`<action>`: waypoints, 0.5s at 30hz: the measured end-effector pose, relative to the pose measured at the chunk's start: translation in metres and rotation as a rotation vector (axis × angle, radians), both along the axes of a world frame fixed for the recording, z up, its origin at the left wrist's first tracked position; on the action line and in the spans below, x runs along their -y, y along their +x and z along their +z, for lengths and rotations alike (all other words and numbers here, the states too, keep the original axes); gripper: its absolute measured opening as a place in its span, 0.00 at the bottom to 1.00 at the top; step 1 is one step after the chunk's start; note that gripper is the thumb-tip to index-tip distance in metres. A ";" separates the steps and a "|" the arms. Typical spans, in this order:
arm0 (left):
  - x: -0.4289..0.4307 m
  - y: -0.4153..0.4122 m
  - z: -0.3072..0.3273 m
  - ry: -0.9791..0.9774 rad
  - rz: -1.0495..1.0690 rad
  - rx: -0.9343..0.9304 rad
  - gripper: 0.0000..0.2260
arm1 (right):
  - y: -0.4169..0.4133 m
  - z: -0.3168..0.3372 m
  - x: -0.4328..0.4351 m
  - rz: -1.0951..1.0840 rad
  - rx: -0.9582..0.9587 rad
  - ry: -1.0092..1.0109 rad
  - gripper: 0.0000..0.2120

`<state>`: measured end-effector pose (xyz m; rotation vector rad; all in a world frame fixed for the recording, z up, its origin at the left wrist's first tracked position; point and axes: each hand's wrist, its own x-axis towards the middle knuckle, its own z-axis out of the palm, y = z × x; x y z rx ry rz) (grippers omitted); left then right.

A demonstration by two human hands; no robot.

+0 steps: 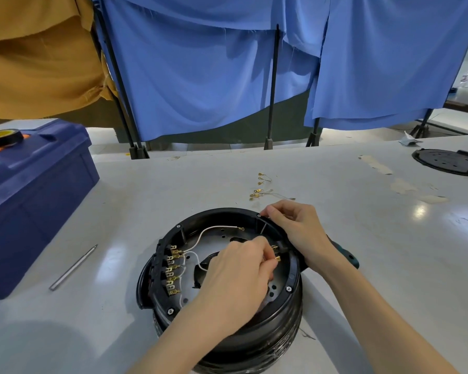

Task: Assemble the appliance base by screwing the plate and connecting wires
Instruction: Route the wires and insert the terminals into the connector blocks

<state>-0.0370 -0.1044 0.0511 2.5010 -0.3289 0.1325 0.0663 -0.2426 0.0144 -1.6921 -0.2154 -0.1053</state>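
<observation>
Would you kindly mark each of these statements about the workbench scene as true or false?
1. The left hand works inside the black appliance base, its fingers at a brass terminal. True.
2. The right hand lies flat on the table, away from the base. False: it rests on the base's far right rim.
3. Spare wires with brass terminals lie on the table beyond the base. True.
4. The metal rod lies inside the base. False: it lies on the table, left of the base.
5. A round black cover sits at the table's far right. True.
6. The blue toolbox stands open. False: its lid is shut.
</observation>
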 end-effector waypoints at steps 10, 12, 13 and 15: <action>-0.002 0.017 -0.003 0.205 0.051 0.071 0.08 | -0.001 0.001 0.002 0.059 0.027 0.013 0.04; -0.002 0.019 -0.004 0.263 0.047 0.099 0.09 | 0.000 0.000 0.002 0.058 0.028 0.021 0.04; -0.003 0.019 -0.005 0.277 0.046 0.104 0.09 | 0.000 0.000 0.002 0.058 0.028 0.022 0.04; -0.004 0.018 -0.007 0.254 0.059 0.108 0.09 | 0.000 -0.001 0.003 0.058 0.028 0.022 0.04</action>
